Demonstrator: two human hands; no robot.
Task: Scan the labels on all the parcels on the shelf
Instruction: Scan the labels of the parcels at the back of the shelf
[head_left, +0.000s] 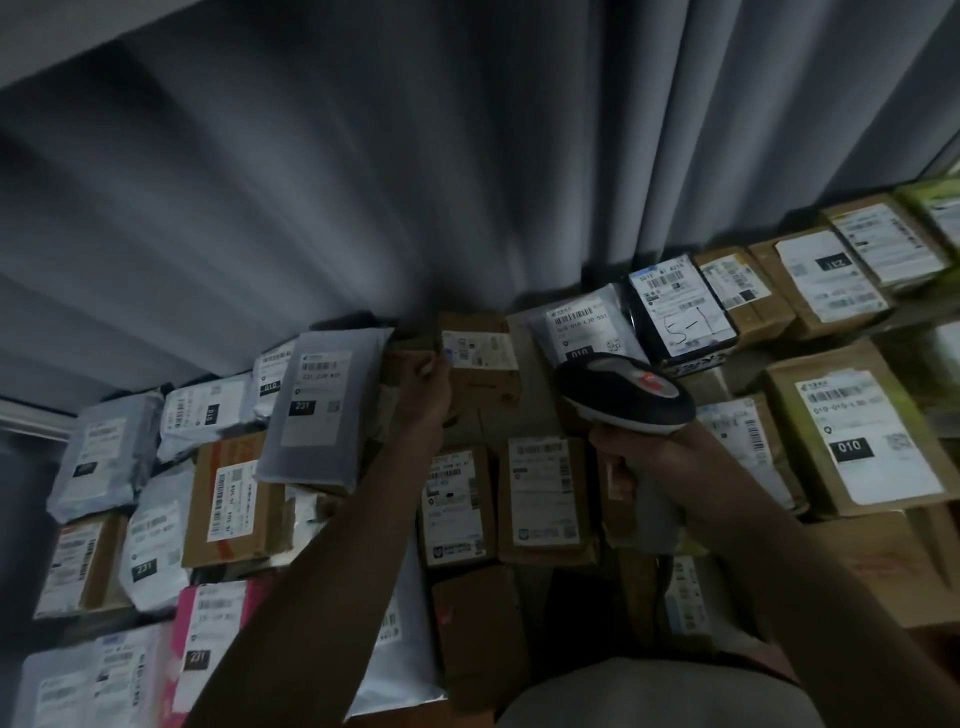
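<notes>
Nearest to me, low at the left, lies a pink mailer (208, 649) marked 231, label up, with white poly bags beside and below it. Every parcel I can see on the shelf (31, 415) is laid label outward, which I judge is deliberate, so the barcodes can be read without turning anything.

Left section: grey and white poly bags and a taped brown carton (234, 509) with an upright label. One grey bag (322, 410) marked 231 leans forward over the row.

Centre: my left hand (423, 387) is raised to the top row, fingers curled on the edge of a small brown box (475, 358). I judge I am steadying or tilting it so its white label faces the reader. How firmly the fingers close, I cannot tell; the hand is dim and partly turned away.

Centre right: my right hand (631, 460) is wrapped round the grip of the barcode scanner (623, 395), head aimed up at the top row. Whether the trigger is pressed is not visible, and no beam shows on any label.

Right section: a black packet (680, 312) with handwriting on its label, then brown cartons, the nearest one (862, 436) marked 010.

Contents: all parcels are sealed; nothing inside any is visible. A grey curtain (363, 182) hangs behind the shelf.

Judgement: scanning is under way on the top row; lower rows cannot be confirmed as done.
</notes>
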